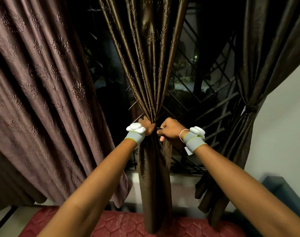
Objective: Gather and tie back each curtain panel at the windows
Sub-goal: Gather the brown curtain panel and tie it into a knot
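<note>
Gripping gathered curtain (151, 69) — fingers (150, 128) (hidden)

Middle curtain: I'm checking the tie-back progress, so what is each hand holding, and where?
The left hand clamps the middle curtain at its gathered waist. The right hand pinches a thin dark tie beside that bunch.

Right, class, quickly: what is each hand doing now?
Left hand: closed around the gathered middle curtain panel.
Right hand: closed on a dark tie-back strip.

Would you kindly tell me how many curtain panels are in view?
3: a loose mauve panel at left, the bunched middle panel gripped by both hands, and a tied-back panel at right. Others may lie outside the frame.
</note>
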Demonstrator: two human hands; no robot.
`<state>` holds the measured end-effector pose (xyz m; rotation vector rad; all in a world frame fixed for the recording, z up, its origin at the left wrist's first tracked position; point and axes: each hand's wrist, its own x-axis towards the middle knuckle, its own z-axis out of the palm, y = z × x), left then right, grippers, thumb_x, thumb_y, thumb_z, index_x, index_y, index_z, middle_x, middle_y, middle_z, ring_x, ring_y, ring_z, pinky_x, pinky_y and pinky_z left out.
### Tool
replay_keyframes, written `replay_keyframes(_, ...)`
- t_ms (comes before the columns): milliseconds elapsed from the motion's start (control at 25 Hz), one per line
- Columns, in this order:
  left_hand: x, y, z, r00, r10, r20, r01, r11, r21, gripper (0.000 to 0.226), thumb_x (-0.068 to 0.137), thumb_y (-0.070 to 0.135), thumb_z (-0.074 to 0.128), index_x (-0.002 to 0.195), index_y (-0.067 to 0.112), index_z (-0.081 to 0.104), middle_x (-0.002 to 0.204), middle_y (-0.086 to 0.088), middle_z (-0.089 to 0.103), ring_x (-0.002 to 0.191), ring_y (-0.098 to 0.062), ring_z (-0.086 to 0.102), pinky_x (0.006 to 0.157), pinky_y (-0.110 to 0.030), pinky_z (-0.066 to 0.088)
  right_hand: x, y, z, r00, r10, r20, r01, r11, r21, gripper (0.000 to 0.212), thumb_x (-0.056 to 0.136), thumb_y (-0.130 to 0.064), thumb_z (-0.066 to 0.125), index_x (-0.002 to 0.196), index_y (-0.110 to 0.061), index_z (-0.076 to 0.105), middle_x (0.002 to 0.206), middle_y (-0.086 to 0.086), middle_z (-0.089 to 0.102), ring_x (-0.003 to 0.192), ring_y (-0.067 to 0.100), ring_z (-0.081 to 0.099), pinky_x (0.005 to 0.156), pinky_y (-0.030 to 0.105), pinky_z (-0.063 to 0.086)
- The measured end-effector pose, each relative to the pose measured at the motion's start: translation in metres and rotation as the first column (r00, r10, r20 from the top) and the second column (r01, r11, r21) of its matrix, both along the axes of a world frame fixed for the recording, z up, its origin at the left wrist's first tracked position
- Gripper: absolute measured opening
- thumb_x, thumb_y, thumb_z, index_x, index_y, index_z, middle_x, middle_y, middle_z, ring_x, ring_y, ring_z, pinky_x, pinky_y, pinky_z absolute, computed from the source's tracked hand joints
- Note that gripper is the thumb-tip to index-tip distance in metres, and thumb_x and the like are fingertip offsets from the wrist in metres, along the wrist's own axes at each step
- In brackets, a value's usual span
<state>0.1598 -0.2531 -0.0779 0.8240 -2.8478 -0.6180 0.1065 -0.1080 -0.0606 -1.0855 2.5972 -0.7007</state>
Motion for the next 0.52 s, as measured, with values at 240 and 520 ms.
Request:
replay_keyframes(240, 0.003, -0.003, 0.024, 0.972, -0.114, 0.203, 0.16, 0.961, -0.226, 0.042, 0.103, 0.035, 0.033, 0.11, 0.001, 0.056, 0.123, -0.02, 0.054, 0.123, -0.035, 0.053, 0.084, -0.028, 0.038, 0.024, -0.025, -0.007, 0.982, 0.039, 0.182, -0.008, 0.986, -0.166, 0.043, 0.078, -0.015, 0.063, 0.042, -0.015, 0.04, 0.05, 0.013, 0.052, 0.061, 0.032, 0.066, 0.055, 0.033, 0.047)
replay_keyframes(520, 0.004, -0.001, 0.038, 0.933, -0.078, 0.351, 0.051, 0.995, 0.086, 0.046, 0.099, 0.045, 0.033, 0.105, 0.006, 0.058, 0.093, -0.014, 0.063, 0.069, -0.029, 0.068, 0.062, -0.031, 0.058, 0.028, -0.019, -0.004, 0.985, 0.067, 0.156, -0.044, 0.988, -0.149, 0.035, 0.077, -0.009, 0.059, 0.047, -0.015, 0.043, 0.057, 0.011, 0.052, 0.058, 0.025, 0.057, 0.055, 0.036, 0.052)
